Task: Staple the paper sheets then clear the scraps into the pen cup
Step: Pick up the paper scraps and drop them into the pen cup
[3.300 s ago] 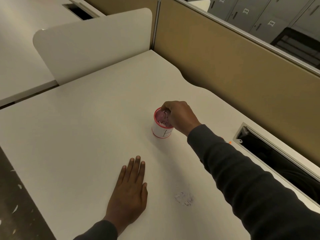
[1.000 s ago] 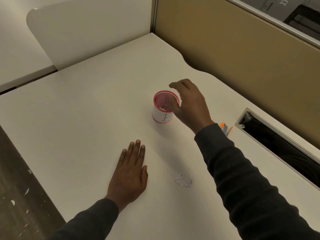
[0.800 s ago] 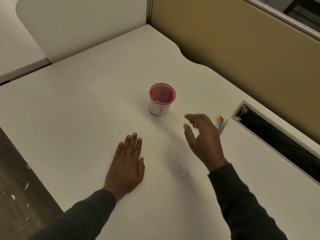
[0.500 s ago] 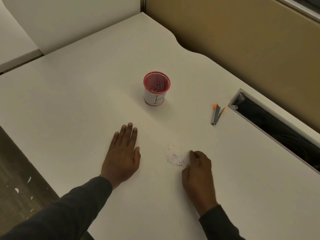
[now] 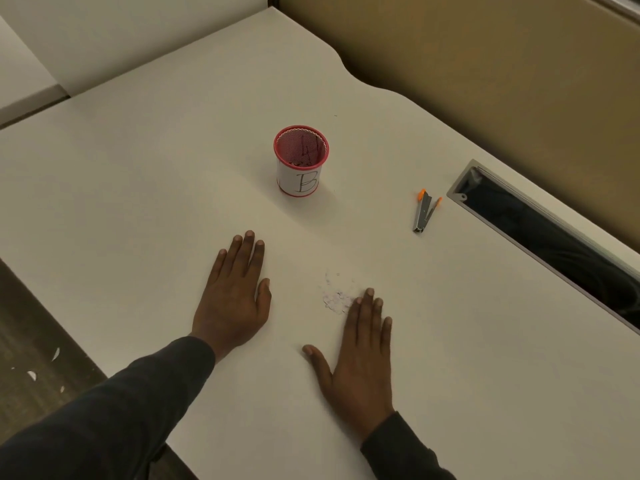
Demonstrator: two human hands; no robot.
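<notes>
The cup [image 5: 301, 161] stands upright, the stapler [image 5: 425, 214] lies lengthwise pointing away, and scraps [image 5: 336, 301] sit by the right hand [image 5: 360, 362], which like the left hand [image 5: 232, 299] rests with fingers [image 5: 369, 306] straight, flat and empty on the white bench [image 5: 138, 185] by a tan partition [image 5: 485, 64].

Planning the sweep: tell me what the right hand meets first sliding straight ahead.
The paper scraps: the right hand lies flat on the desk, index fingertip seemingly at the pile's edge; most of the pile sits slightly left of its line.

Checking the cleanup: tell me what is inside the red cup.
Small scraps lie at the bottom of the cup, against red mesh. The near wall hides most of the floor, so how much is in there cannot be told.
</notes>
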